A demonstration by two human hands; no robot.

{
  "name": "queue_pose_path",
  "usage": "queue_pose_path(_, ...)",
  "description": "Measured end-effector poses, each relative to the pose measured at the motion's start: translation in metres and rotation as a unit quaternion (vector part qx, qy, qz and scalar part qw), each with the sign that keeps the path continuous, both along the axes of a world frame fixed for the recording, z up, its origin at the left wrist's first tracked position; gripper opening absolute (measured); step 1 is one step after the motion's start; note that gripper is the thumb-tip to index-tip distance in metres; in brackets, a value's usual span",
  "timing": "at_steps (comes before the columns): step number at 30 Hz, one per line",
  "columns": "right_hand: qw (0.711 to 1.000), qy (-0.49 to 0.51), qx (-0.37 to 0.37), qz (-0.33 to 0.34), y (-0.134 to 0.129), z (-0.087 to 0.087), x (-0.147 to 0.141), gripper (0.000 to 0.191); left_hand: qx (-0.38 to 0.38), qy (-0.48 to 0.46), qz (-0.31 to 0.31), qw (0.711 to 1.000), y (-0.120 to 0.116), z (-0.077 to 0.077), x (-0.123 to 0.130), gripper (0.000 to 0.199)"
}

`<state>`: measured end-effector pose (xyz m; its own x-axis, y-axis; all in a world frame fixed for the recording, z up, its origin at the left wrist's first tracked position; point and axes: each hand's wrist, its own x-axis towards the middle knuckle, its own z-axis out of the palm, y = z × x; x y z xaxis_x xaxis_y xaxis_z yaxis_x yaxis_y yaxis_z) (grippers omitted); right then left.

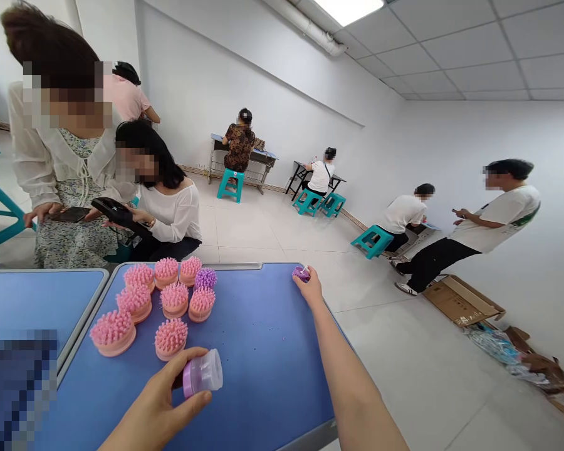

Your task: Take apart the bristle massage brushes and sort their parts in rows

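Note:
My left hand is closed around a clear plastic cup with a purple band, tilted on its side above the table's near part. At the far right corner of the table, my right hand has its fingers around a small purple piece with a white stem; its underside is hidden. Several pink round brushes stand with bristles up on the left half of the blue table. Among them is one purple brush. The closest pink brush stands just beyond my left hand.
Another blue table adjoins on the left. Two people sit just past the far edge, one holding a phone, the other a black device. An open cardboard box lies on the floor at right, beside plastic wrapping.

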<state>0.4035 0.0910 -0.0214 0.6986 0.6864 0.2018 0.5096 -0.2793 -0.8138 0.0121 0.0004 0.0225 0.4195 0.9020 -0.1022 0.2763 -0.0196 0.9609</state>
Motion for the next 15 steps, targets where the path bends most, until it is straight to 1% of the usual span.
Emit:
queue_pose_path(4, 1.000, 0.022, 0.012, 0.000, -0.002, 0.004, -0.004, 0.074, 0.004, -0.006, 0.005, 1.000, 0.002, -0.004, -0.001, 0.040)
queue_pose_path(6, 0.999, 0.037, 0.020, -0.007, -0.004, 0.008, -0.006, 0.076, 0.005, 0.000, -0.008, 1.000, 0.003, -0.005, -0.002, 0.040)
queue_pose_path(8, 0.998, 0.051, 0.037, -0.022, -0.010, 0.016, -0.010, 0.076, 0.005, 0.008, -0.021, 1.000, 0.003, -0.006, -0.003, 0.041)
queue_pose_path(11, 0.995, 0.064, 0.074, -0.036, -0.025, 0.032, -0.026, 0.067, 0.011, 0.005, 0.003, 1.000, 0.003, -0.006, -0.003, 0.042)
queue_pose_path(13, 0.993, 0.079, 0.085, -0.006, -0.041, 0.042, -0.050, 0.058, 0.023, 0.009, 0.011, 1.000, 0.004, -0.009, -0.003, 0.041)
queue_pose_path(15, 0.988, 0.112, 0.063, 0.081, -0.061, 0.048, -0.085, 0.049, 0.050, 0.025, -0.003, 0.998, 0.005, -0.012, -0.003, 0.040)
